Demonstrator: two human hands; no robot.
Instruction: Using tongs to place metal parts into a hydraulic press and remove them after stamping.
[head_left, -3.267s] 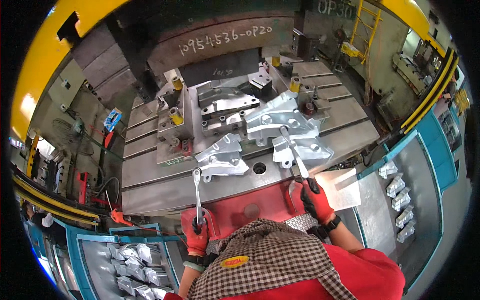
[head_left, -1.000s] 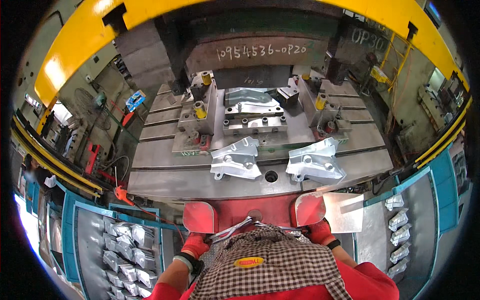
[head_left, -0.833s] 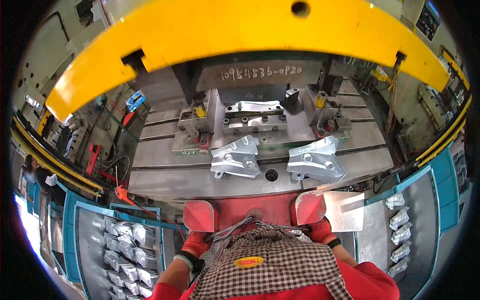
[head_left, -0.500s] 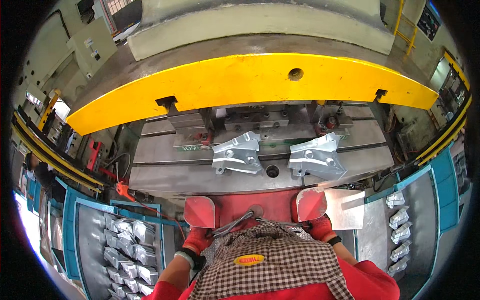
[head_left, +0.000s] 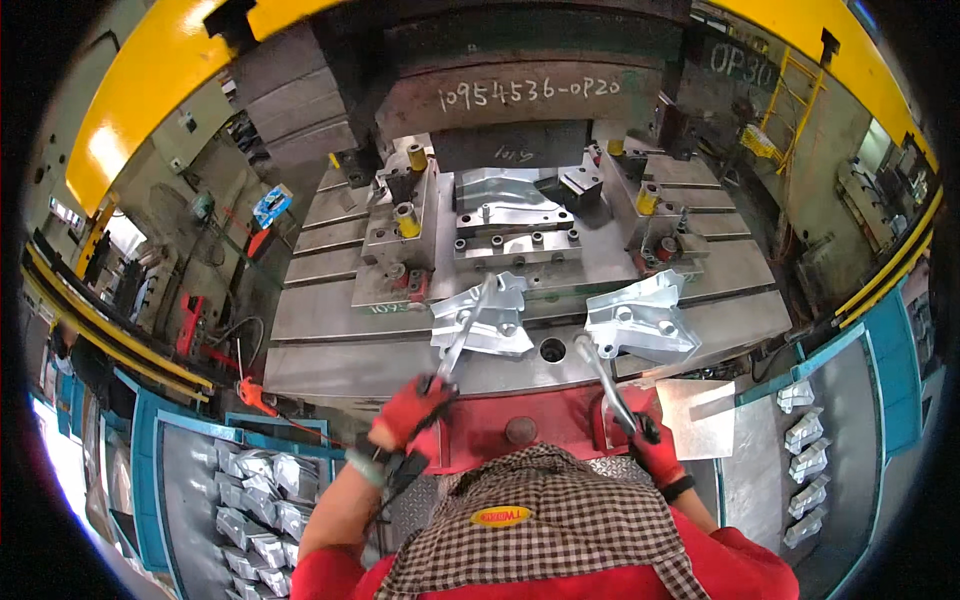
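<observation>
The yellow-fronted press ram point(head_left: 112, 135) is back up, clearing my reach over the grey steel bed point(head_left: 330, 366), where my red-gloved left hand point(head_left: 412, 408) grips a long silver metal tool point(head_left: 459, 345) over one bent silver sheet-metal part point(head_left: 510, 312), my red-gloved right hand point(head_left: 653, 450) a matching silver tool point(head_left: 607, 384) beside a second bent silver part point(head_left: 645, 318)

That slotted steel press bed point(head_left: 335, 367) stretches out beyond the gloved fingers. One stamped sheet-metal bracket point(head_left: 492, 322) lies on it, ahead and rightward of the left fingers point(head_left: 434, 389); a second bracket point(head_left: 645, 318), straight ahead of the right fingers point(head_left: 649, 428). Farther out sits the lower die point(head_left: 518, 247).
</observation>
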